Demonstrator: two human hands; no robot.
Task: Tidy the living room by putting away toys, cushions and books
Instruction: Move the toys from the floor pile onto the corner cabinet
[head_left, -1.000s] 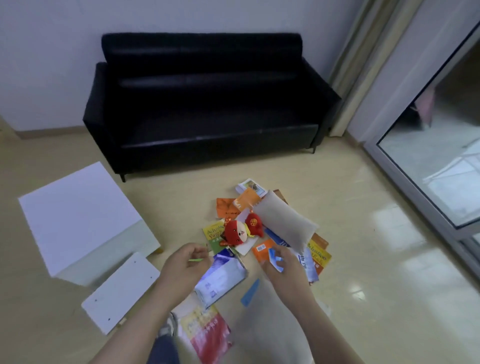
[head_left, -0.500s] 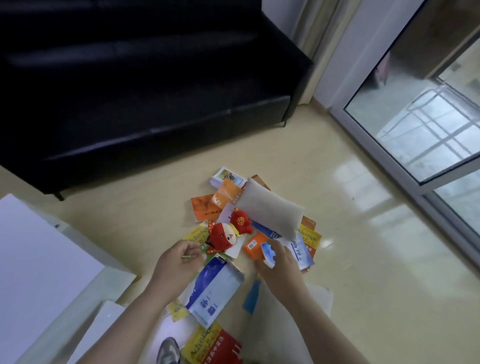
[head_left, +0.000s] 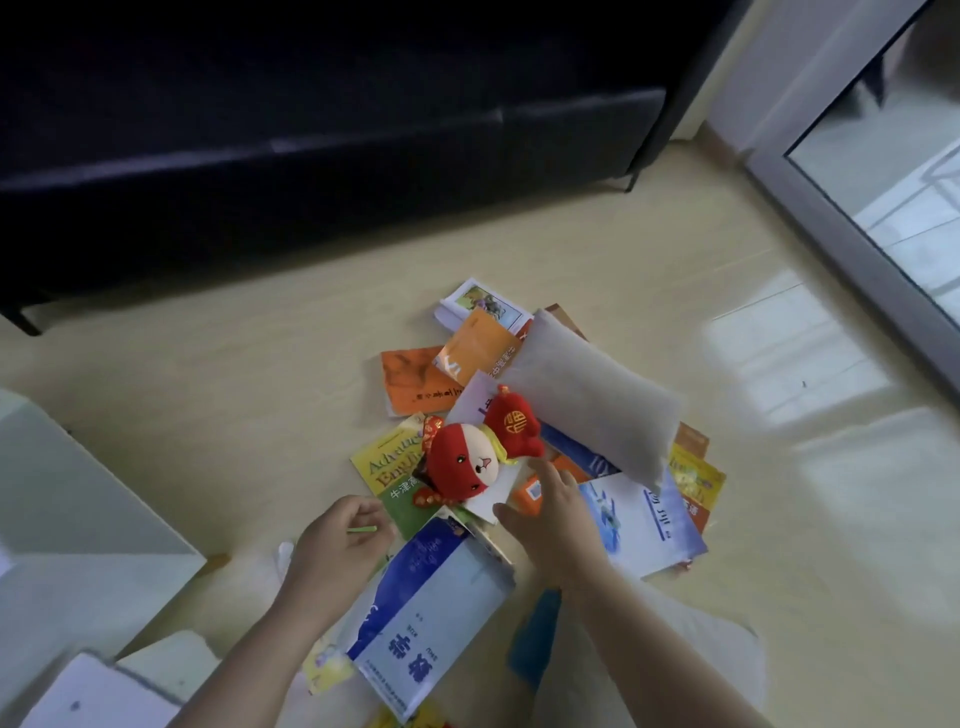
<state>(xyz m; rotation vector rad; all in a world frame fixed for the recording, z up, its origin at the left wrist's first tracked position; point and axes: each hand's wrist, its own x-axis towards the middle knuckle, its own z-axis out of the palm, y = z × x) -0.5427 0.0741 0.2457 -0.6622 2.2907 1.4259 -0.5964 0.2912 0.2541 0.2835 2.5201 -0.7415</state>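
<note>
Your right hand (head_left: 550, 514), fingers apart and empty, is just beside the plush (head_left: 470, 457): close round its round head and lift straight up, so the books (head_left: 644, 514) beneath don't slide. Your left hand (head_left: 337, 540) curls round a thin green stick (head_left: 362, 529), so don't count on it. The plush is red and white, soft-looking, and lies atop the floor pile, just beside the grey cushion (head_left: 587, 400).

On yellow-green book (head_left: 390, 460) — "Advance… Engli…", partly hidden; blue-white book (head_left: 431, 613) — large Chinese characters, upside down.
</note>
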